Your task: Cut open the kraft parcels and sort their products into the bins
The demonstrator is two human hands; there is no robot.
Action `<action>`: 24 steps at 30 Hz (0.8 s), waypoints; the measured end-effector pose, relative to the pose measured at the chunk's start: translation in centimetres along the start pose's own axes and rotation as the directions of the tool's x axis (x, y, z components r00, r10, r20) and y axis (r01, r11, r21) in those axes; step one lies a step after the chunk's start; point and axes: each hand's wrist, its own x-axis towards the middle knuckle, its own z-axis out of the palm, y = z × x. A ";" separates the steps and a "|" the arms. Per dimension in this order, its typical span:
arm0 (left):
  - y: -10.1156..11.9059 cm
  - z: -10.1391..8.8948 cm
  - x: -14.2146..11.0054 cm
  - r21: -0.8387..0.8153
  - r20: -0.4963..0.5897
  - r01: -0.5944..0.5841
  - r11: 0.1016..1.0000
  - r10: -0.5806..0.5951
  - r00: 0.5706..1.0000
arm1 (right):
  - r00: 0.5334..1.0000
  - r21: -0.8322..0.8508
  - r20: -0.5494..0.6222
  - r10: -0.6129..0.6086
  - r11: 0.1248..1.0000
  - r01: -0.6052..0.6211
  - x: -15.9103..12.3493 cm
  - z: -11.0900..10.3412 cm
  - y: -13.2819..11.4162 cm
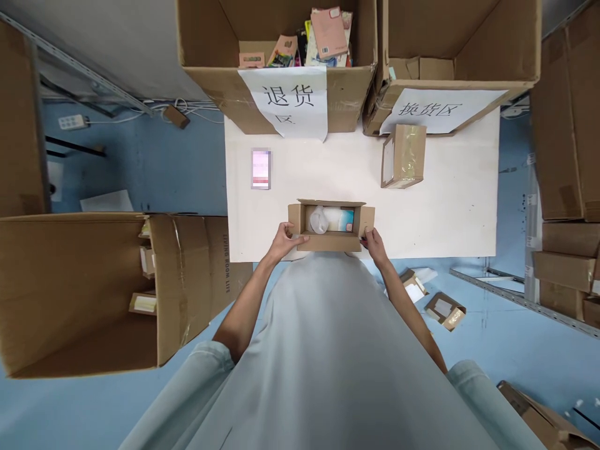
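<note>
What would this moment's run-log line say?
left hand: gripping open carton | right hand: at carton's right flap | inside: white-and-blue item | taped box: on table

There are two bare hands, one left hand [284,242] and one right hand [374,244], at one opened carton [330,242]. One white table [445,206] bears one taped carton [409,156] and one phone-like device [261,169]. Two paper signs, one left sign [300,94] and one right sign [435,110], hang on two large cartons, one each: one left bin carton [344,100] and one right bin carton [382,94]. One power strip [72,122] lies on the floor.
</note>
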 end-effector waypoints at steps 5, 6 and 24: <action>0.9 -0.3 -0.9 -0.037 -0.040 0.065 0.997 -0.066 0.997 | 0.997 -0.041 -0.063 -0.035 0.999 0.033 0.2 -0.6 -2.0; 1.2 -0.5 -0.8 -0.049 -0.044 0.070 0.996 -0.073 0.996 | 0.997 -0.058 -0.065 -0.042 0.998 0.038 0.5 -0.8 -2.7; 1.6 1.6 2.6 -0.162 0.061 0.049 0.986 -0.040 0.997 | 0.988 0.001 0.054 -0.142 0.990 0.142 4.3 2.5 -0.7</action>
